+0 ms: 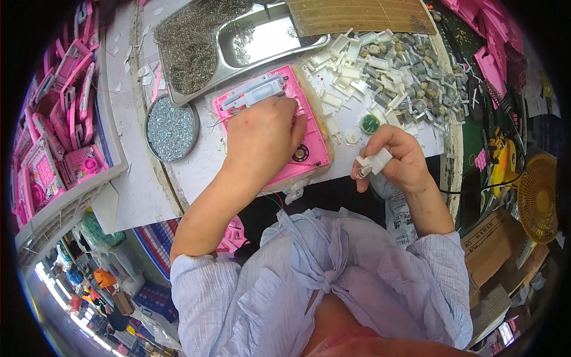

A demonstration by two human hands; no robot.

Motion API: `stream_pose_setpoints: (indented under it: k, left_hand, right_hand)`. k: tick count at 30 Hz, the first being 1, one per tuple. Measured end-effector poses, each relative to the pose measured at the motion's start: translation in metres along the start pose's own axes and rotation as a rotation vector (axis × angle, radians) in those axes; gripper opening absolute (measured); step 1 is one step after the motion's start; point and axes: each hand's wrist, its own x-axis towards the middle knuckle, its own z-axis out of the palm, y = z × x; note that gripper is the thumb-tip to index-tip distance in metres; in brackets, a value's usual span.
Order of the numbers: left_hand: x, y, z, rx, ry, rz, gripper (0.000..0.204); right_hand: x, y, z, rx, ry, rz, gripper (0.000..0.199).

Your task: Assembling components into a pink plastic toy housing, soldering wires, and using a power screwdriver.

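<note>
A pink plastic casing (321, 156) lies on the bench in front of me, with a light grey plastic mechanism (262, 90) along its far edge and a round black part (301, 153) near its right side. My left hand (262, 131) rests over the casing, fingers curled in just below the mechanism; its fingertips are hidden, and so is whatever they pinch. Off the casing's right edge, my right hand (401, 156) grips a small white plastic part (378, 160) between thumb and fingers. A metal coil spring (363, 171) shows at the lower left end of that part.
A metal tray (324, 40) of small springs (196, 53) stands at the back. Left of the casing is a round tin of screws (172, 128). White and grey plastic parts (392, 77) are heaped at the right, beside a green disc (369, 124). A crate (113, 172) holds pink casings (59, 137).
</note>
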Motion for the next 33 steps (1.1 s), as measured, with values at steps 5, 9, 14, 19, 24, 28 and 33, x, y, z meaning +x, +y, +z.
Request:
stream_pose_setpoints:
  k: [5, 9, 14, 19, 24, 28, 33]
  left_hand:
    - [0.006, -0.004, 0.006, -0.104, -0.004, -0.049, 0.018]
    - [0.0, -0.006, 0.0, -0.318, -0.037, -0.13, 0.018]
    - [-0.002, 0.0, 0.007, -0.216, 0.01, -0.001, 0.019]
    - [0.002, 0.002, 0.003, -0.247, -0.062, -0.091, 0.016]
    - [0.005, -0.003, 0.0, -0.366, -0.093, -0.101, 0.016]
    - [-0.011, -0.022, 0.002, -0.49, 0.069, 0.013, 0.012]
    - [-0.028, -0.032, 0.001, -0.614, 0.245, -0.026, 0.007]
  right_hand:
    - [0.004, -0.001, 0.0, -0.067, -0.005, 0.02, 0.044]
    - [0.002, 0.001, -0.004, -0.016, 0.008, -0.011, 0.042]
    - [0.004, -0.003, -0.005, -0.111, 0.065, 0.009, 0.043]
    - [0.013, -0.019, -0.001, -0.164, -0.056, -0.005, 0.029]
    - [0.018, -0.024, -0.001, -0.222, -0.065, 0.015, 0.027]
    - [0.023, -0.027, -0.003, -0.338, 0.03, -0.011, 0.03]
    - [0.022, -0.027, -0.013, -0.436, 0.089, -0.116, 0.035]
